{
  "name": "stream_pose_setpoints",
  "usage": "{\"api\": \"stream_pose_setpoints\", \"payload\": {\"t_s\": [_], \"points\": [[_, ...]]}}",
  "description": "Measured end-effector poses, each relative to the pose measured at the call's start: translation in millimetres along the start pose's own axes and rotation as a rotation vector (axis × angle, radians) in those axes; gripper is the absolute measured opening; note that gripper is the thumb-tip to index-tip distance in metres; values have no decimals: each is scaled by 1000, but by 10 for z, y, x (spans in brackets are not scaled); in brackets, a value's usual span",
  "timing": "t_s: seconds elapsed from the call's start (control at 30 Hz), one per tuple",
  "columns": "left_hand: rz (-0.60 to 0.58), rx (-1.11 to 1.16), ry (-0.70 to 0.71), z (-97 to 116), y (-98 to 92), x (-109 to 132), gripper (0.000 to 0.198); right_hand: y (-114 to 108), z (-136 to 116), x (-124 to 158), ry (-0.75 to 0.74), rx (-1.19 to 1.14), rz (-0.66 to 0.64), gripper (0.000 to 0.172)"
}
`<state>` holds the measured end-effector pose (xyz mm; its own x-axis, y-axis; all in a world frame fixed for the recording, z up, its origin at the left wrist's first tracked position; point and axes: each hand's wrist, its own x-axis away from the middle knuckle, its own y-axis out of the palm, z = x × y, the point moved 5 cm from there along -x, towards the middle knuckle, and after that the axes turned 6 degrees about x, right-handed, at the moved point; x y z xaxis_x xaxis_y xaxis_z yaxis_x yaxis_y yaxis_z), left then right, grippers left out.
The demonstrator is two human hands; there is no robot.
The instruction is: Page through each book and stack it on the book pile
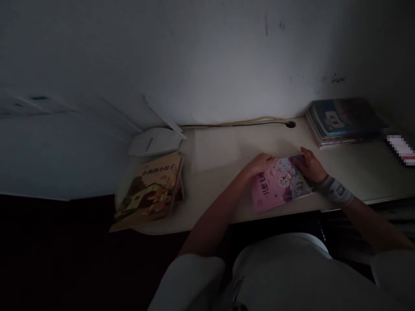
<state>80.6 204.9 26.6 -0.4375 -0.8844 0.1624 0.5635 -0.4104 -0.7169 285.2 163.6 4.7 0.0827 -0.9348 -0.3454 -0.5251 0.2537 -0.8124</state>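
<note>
Between my two hands is a pink picture book (274, 185), turned sideways close to the desk's front edge. My left hand (262, 164) grips its upper edge, with the fingers partly hidden. On the book's right end, my right hand (309, 166) has its fingers closed over the grey and purple part of the cover; a grey band circles that wrist. To the left lies a small stack of picture books (151, 185), the top one showing a house. A taller stack of books (343, 116) with a blue cover stands at the back right.
A white router (155, 141) with antennas sits at the desk's back left. A yellow cable (240, 122) runs along the wall to a round cable hole (291, 124). At the far right lies a phone (402, 149), its screen blurred. The desk (207, 190) has a rounded left corner.
</note>
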Motion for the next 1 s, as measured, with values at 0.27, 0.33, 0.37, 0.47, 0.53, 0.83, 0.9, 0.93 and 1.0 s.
{"api": "stream_pose_setpoints", "payload": {"t_s": [0.27,0.33,0.37,0.47,0.53,0.83,0.9,0.93,1.0], "points": [[199,565,72,37,-298,297,42,-338,-221,403,303,-909,-588,45],[202,542,50,66,-303,328,41,-400,-311,472,352,-1064,-593,41],[166,526,39,87,-276,343,40,-416,-344,499,364,-1111,-581,39],[-80,542,13,185,-91,432,35,-413,-400,561,371,-1211,-563,35],[-178,664,-3,264,-6,527,34,-400,-371,575,400,-1271,-517,35],[-41,834,29,614,-165,515,39,-597,-98,347,464,-1233,-291,38],[-53,678,113,768,-124,393,39,-784,-49,218,421,-1115,-163,29],[-47,604,162,851,-101,328,40,-873,-20,153,408,-1052,-116,27],[-38,473,255,1001,-62,197,40,-1011,69,30,415,-966,-87,32]]}}
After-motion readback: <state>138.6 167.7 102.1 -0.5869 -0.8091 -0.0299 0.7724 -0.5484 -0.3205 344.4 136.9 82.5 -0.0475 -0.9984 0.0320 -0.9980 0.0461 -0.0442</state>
